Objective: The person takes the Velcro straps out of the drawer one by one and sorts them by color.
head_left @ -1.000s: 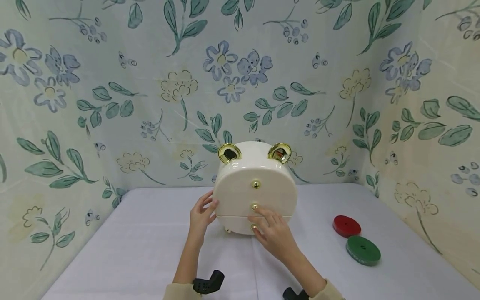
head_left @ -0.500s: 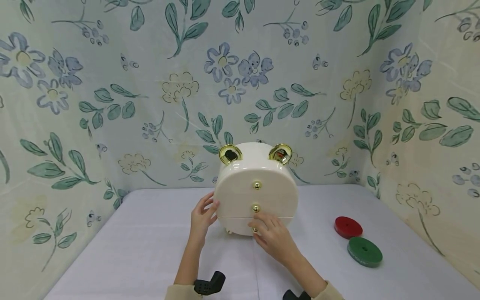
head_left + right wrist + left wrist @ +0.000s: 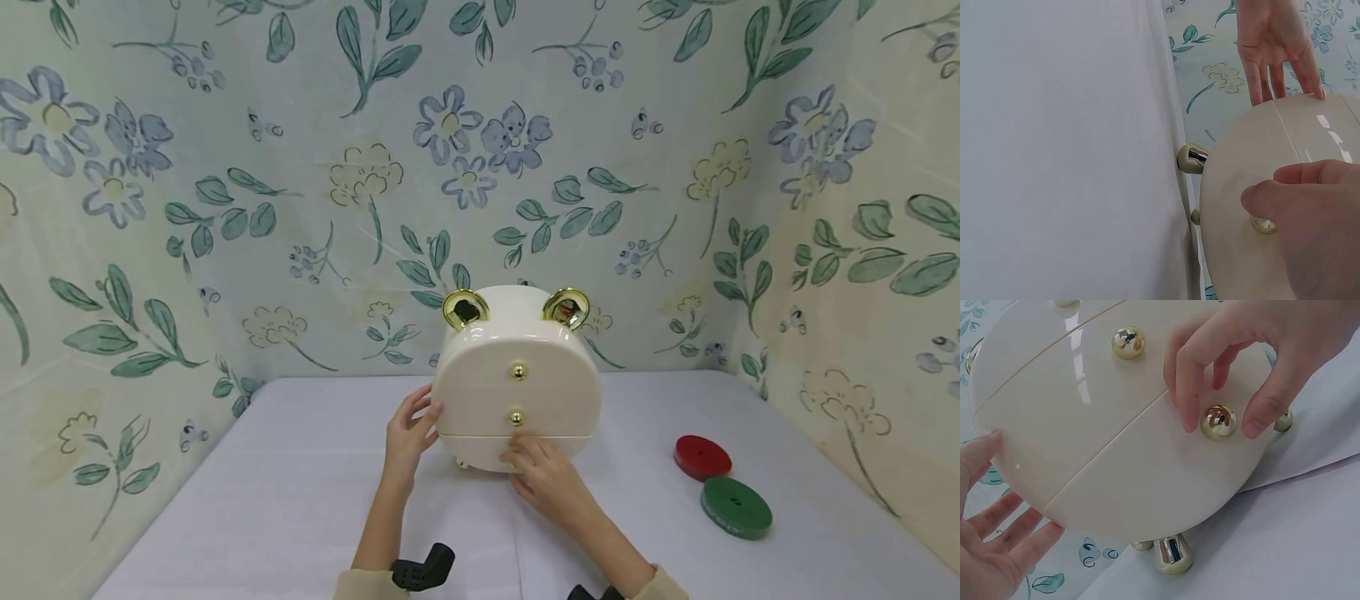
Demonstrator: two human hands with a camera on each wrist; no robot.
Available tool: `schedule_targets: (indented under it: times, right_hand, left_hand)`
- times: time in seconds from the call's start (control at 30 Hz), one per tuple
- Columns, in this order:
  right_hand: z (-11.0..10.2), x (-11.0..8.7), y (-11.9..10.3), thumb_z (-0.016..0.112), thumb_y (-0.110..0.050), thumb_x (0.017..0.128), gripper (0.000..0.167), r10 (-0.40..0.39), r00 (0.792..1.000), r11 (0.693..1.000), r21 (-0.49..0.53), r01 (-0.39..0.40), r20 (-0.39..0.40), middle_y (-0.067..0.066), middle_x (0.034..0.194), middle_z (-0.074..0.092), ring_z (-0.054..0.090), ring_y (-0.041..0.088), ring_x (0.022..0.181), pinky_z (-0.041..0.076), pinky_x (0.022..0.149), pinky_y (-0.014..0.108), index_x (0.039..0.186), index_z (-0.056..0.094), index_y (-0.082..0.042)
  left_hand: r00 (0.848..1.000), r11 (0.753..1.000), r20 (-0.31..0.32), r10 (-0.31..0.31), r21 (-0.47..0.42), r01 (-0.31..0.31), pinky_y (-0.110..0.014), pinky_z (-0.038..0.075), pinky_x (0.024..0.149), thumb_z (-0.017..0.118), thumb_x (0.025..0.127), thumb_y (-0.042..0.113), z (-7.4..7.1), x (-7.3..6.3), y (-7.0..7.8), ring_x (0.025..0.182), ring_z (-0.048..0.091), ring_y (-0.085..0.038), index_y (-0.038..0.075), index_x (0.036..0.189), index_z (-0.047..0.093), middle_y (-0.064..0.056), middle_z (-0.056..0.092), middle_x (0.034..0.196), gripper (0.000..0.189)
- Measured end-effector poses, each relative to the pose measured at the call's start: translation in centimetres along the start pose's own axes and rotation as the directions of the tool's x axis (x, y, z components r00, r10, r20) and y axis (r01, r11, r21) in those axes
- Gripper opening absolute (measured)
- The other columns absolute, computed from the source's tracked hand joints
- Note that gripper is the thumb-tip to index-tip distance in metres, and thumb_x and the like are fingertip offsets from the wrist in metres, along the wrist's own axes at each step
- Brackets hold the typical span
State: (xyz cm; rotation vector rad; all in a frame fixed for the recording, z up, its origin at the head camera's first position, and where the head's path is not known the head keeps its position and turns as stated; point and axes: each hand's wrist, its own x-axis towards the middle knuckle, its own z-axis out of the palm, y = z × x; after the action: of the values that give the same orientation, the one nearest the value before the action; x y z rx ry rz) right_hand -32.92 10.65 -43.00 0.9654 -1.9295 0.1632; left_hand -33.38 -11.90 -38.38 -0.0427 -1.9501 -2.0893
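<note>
A glossy cream drawer box (image 3: 476, 379) with a rounded front stands on short gold feet (image 3: 1173, 555). Gold ring-shaped ears (image 3: 566, 309) top it. Round gold knobs run down its front, among them the upper knob (image 3: 518, 372) and the middle knob (image 3: 516, 417). My left hand (image 3: 408, 433) touches the box's left side with spread fingers. At the bottom drawer, my right hand (image 3: 547, 479) has its thumb and fingers on either side of the lowest knob (image 3: 1219, 422). In the left wrist view a gap shows between thumb and knob.
To the right on the white tablecloth (image 3: 300, 500) lie a flat red disc-shaped roll (image 3: 702, 458) and a green one (image 3: 737, 507) in front of it. Floral fabric (image 3: 480, 192) walls the table at the back and sides.
My right hand has moved down from the middle knob to the lowest knob, its raised index finger lowering. My left hand stays at the box's side. The whole view has shifted slightly.
</note>
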Motion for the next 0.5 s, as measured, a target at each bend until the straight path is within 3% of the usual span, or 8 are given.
schedule_targets:
  times: [0.5]
  right_hand:
    - [0.35, -0.62, -0.02, 0.076, -0.004, 0.061, 0.035, -0.003, 0.999, 1.000, 0.022, 0.002, 0.041, 0.002, 0.099, 0.057, 0.054, 0.018, 0.094, 0.048, 0.077, 0.027, 0.091, 0.061, -0.015]
  left_hand:
    - [1.000, 1.000, -0.005, -0.013, 0.003, 0.013, -0.042, 0.051, 0.087, 0.063, 0.083, 0.040, 0.03, -0.09, 0.06, 0.103, 0.055, -0.020, 0.021, 0.126, 0.052, -0.009, 0.052, 0.123, 0.048]
